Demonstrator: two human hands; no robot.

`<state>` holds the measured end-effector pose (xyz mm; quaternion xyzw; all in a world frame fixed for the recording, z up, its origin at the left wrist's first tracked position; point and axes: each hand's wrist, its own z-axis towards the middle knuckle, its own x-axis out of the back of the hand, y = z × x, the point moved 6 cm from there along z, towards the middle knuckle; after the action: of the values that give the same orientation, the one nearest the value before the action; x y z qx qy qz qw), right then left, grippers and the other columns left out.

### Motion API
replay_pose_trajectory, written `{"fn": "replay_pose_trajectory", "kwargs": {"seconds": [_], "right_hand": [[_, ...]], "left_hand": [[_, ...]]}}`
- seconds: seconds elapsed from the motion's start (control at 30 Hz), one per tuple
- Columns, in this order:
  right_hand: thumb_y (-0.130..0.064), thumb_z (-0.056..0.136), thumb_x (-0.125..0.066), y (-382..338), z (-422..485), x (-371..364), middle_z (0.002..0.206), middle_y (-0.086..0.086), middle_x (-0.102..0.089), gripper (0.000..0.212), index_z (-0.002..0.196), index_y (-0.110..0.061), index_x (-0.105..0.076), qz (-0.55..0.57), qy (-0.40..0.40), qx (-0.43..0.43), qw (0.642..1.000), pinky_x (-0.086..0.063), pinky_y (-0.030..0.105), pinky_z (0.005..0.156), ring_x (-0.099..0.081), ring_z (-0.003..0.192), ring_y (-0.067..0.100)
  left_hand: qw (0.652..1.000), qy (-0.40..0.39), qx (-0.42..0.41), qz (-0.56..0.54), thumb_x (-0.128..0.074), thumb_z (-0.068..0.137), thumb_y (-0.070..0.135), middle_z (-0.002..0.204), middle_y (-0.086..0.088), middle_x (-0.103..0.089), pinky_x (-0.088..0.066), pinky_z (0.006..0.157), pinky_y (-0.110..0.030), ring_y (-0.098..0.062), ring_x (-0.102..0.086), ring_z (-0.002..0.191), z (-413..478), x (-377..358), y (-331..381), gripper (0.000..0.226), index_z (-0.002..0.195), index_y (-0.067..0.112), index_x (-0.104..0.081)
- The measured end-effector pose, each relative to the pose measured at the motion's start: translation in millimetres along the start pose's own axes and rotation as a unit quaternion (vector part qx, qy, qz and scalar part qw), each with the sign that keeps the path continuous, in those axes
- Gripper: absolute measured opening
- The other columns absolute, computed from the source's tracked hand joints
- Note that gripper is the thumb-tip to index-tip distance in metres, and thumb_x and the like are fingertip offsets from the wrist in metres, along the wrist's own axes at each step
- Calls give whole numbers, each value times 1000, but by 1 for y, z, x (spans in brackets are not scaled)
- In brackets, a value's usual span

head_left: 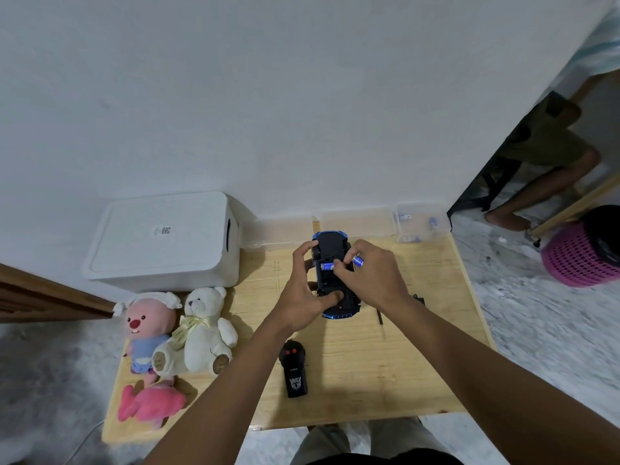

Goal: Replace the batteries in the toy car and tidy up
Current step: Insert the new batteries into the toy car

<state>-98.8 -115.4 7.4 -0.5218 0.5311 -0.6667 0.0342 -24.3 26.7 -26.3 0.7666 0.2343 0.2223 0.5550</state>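
The left hand (303, 290) grips the upturned toy car (333, 276); right hand (372, 276) pinches a battery (358, 261), which could slip or seat backwards.

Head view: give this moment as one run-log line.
toy car: upside down, battery bay open | left hand: steadying car | right hand: holding blue battery | screwdriver: on table

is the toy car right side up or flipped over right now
Flipped over. The toy car shows its black underside, with a battery in the open bay.
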Motion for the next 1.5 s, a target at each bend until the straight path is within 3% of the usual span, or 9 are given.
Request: {"fn": "replay_pose_trajectory", "kwargs": {"seconds": [0.07, 0.13, 0.27, 0.37, 0.57, 0.83, 1.07, 1.27, 1.5], "right_hand": [[-20, 84, -69, 2, -2, 4, 77, -11, -64, 6, 87, -23, -65, 42, -22, 8, 999, -40, 20, 48, -47, 43, 4], [-10, 89, -60, 0, -2, 9, 74, -10, -62, 16, 96, -22, -68, 62, -44, 27, 997, -40, 20, 49, -46, 45, 5], [-14, 102, -50, -4, -1, 14, 98, -9, -72, 30, 129, -26, -58, 66, -129, 62, 988, -42, 6, 60, -59, 68, -12], [-25, 100, -60, -3, 3, 16, 92, -6, -76, 17, 113, -24, -49, 70, -135, 66, 986, -43, 10, 58, -63, 69, -3], [-26, 79, -85, -4, 8, 16, 81, -5, -69, 16, 92, -27, -74, 66, -104, 73, 990, -41, 9, 62, -62, 79, 2], [-24, 90, -74, -20, 4, -7, 107, -7, -65, 31, 120, -33, -73, 32, -150, 136, 979, -44, 16, 82, -61, 99, 6], [-21, 80, -84, -26, 3, 5, 88, -15, -74, 23, 96, -29, -70, 34, -81, 172, 981, -39, 7, 71, -67, 90, -1], [-28, 91, -72, -37, 1, 0, 104, -16, -75, 22, 112, -33, -75, -92, -120, 285, 946, -53, 25, 78, -67, 93, 2], [-33, 95, -67, -28, 4, 3, 100, -16, -61, 24, 118, -37, -74, -99, -143, 283, 943, -50, 28, 74, -59, 85, 5]], "left_hand": [[1000, -5, 5, -5, -81, 80, 7, 138, 7, -53, -60, 96, -42, -27, -58, 129, 1, 1, 2, 95, 144, 51, -27], [1000, -5, 13, -11, -81, 79, 8, 138, 7, -52, -59, 98, -46, -28, -57, 130, 1, 3, 2, 94, 143, 52, -28], [1000, -9, 23, -15, -81, 81, 5, 137, 4, -52, -60, 95, -43, -25, -61, 125, -1, 4, 0, 93, 144, 49, -28], [1000, -10, 26, -12, -79, 84, 1, 136, 3, -52, -61, 93, -38, -20, -66, 117, -1, 3, 1, 93, 146, 47, -27], [1000, -10, 23, -13, -78, 83, -2, 135, 4, -52, -61, 93, -36, -17, -63, 123, -1, 4, 6, 95, 147, 45, -26], [999, -8, 27, -21, -76, 83, -6, 136, 2, -53, -61, 91, -34, -21, -68, 117, 1, 4, 7, 96, 148, 45, -26], [999, -1, 28, -20, -81, 77, -4, 137, 5, -51, -62, 92, -38, -20, -65, 118, 1, 8, 8, 102, 147, 48, -28], [1000, -17, 12, 7, -87, 72, 5, 143, 2, -53, -56, 103, -38, -19, -63, 122, 3, 4, 9, 105, 148, 46, -28], [1000, -20, -2, -5, -85, 75, -4, 142, 6, -51, -58, 97, -31, -18, -56, 131, 2, 4, 15, 101, 147, 42, -30]]}}
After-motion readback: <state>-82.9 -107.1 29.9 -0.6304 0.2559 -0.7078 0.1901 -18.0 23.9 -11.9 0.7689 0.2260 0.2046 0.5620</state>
